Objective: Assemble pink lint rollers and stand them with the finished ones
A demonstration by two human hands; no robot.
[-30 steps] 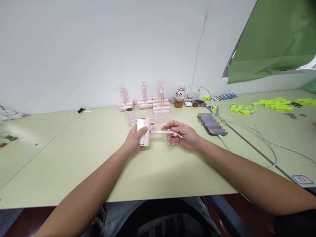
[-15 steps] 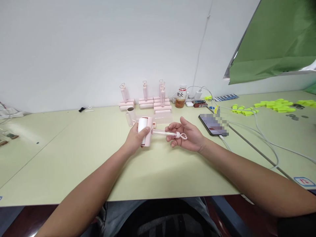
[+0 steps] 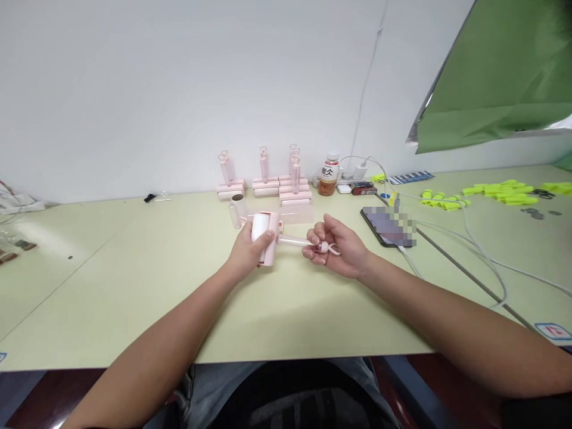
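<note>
- Frame centre: I see the left hand point(image 3: 245, 253), fingers closed on a pink-and-white roller point(image 3: 269, 245).
- Just right: the right hand point(image 3: 344, 249) curls its fingers around the clear handle point(image 3: 292, 241); I cannot tell whether they grip.
- Above centre: similar rollers point(image 3: 295, 196) on the tabletop point(image 3: 286, 322).

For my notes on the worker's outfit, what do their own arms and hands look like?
The left hand and right hand wear no gloves, and no watch is visible. The left forearm and right forearm are bare; a black sleeve shows on the right.
</note>
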